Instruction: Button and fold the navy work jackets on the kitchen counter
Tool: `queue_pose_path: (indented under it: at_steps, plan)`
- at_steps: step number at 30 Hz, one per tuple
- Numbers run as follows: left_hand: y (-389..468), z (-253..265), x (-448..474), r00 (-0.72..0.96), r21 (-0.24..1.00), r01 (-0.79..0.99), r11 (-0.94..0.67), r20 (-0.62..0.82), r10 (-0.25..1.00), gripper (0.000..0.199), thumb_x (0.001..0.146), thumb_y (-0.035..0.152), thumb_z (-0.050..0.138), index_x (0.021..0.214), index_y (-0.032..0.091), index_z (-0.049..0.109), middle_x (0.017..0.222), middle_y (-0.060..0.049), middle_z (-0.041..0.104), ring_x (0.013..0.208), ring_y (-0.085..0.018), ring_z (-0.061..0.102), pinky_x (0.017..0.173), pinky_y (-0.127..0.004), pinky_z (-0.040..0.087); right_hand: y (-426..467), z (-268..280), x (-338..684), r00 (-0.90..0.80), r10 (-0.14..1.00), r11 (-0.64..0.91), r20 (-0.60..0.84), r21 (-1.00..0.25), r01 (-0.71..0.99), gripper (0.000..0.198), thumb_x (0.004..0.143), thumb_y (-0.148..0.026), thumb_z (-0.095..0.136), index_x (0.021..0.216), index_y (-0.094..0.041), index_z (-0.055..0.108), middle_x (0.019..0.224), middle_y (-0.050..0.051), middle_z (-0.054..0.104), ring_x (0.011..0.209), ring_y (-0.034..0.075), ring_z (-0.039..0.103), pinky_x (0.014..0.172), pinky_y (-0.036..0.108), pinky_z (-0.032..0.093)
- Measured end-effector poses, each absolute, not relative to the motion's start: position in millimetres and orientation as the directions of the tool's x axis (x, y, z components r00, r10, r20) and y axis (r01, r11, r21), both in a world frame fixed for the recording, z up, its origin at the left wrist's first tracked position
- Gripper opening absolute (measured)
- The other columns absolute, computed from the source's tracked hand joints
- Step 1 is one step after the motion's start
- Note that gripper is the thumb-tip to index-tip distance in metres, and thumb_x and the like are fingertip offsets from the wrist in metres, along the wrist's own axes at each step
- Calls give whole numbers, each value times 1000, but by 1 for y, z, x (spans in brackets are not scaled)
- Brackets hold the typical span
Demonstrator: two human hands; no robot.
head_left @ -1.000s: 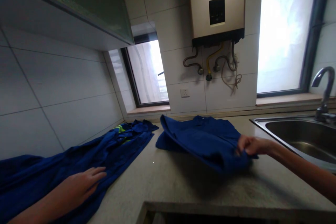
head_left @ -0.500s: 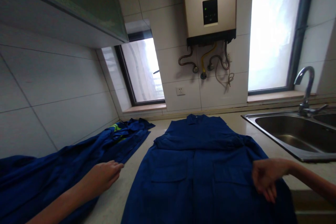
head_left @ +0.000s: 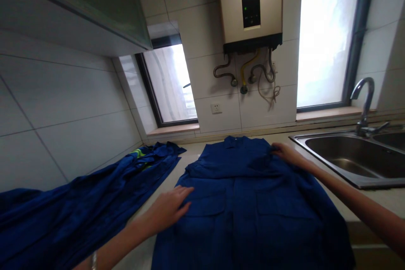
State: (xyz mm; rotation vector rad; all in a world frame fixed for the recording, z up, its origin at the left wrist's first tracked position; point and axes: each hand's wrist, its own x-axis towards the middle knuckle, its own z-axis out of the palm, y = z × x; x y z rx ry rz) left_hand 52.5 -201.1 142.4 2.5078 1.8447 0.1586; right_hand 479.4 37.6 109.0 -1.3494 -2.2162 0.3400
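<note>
A dark blue work jacket (head_left: 249, 202) lies spread flat on the stone counter (head_left: 193, 156), collar toward the far wall and two chest pockets facing up. My left hand (head_left: 169, 209) rests flat, fingers apart, on the jacket's left edge near a pocket. My right hand (head_left: 286, 154) reaches far forward and presses on the jacket's right shoulder area beside the collar. Neither hand holds anything.
A second blue garment with yellow-green trim (head_left: 104, 190) lies along the tiled left wall. A steel sink (head_left: 351, 160) with a tap (head_left: 363, 101) is at the right. A wall heater (head_left: 249, 8) hangs above, with windows on both sides.
The jacket was unfolded toward me and laid flat. My left hand moved from the left garment onto the jacket's edge. My right hand moved from the near hem up to the shoulder.
</note>
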Motion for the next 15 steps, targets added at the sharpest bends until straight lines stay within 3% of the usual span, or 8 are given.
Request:
queue_pose_path:
  at_steps: [3, 6, 8, 10, 12, 15]
  plan:
    - [-161, 161, 98, 214, 361, 886, -293, 242, 946, 71, 75, 44, 60, 137, 22, 32, 134, -11, 45, 113, -26, 51, 98, -39, 38, 11, 159, 423, -472, 668, 735, 575, -411, 540, 24, 78, -15, 51, 98, -18, 64, 88, 5, 68, 80, 17, 64, 74, 25, 46]
    - [-119, 169, 143, 91, 687, 672, -276, 293, 952, 85, 67, 44, 69, 137, 18, 27, 128, -17, 50, 86, -23, 64, 76, -36, 52, -26, 191, 365, -582, 447, 894, 679, -346, 283, 31, 78, -12, 49, 106, -20, 62, 95, 3, 68, 87, 14, 63, 80, 24, 44]
    - [-97, 171, 161, 81, 823, 522, -223, 212, 974, 70, 70, 40, 67, 128, 15, 37, 115, -17, 59, 72, -21, 65, 56, -31, 54, -46, 199, 338, -656, 328, 939, 680, -313, 145, 41, 78, -9, 47, 116, -22, 57, 102, 2, 66, 92, 13, 62, 83, 25, 44]
    - [-82, 173, 157, 53, 907, 400, -131, 120, 991, 50, 75, 35, 62, 116, 12, 46, 103, -16, 64, 63, -21, 66, 47, -29, 52, -56, 199, 328, -666, 287, 943, 689, -324, 72, 53, 78, -8, 45, 128, -23, 46, 114, 4, 62, 100, 14, 59, 87, 28, 44]
    - [-72, 181, 128, -68, 959, 276, -63, 85, 994, 34, 79, 29, 57, 106, 9, 50, 97, -16, 65, 61, -20, 66, 50, -30, 54, -54, 190, 332, -633, 322, 930, 704, -362, 70, 60, 78, -9, 45, 135, -23, 36, 122, 6, 57, 108, 15, 55, 92, 32, 42]
    - [-66, 209, 49, -350, 977, 159, -144, 192, 917, 22, 84, 21, 47, 97, 3, 49, 87, -15, 66, 69, -16, 66, 67, -28, 55, -35, 167, 355, -656, 405, 905, 638, -382, 188, 50, 79, -13, 46, 129, -20, 46, 121, 7, 58, 111, 18, 53, 97, 35, 39]
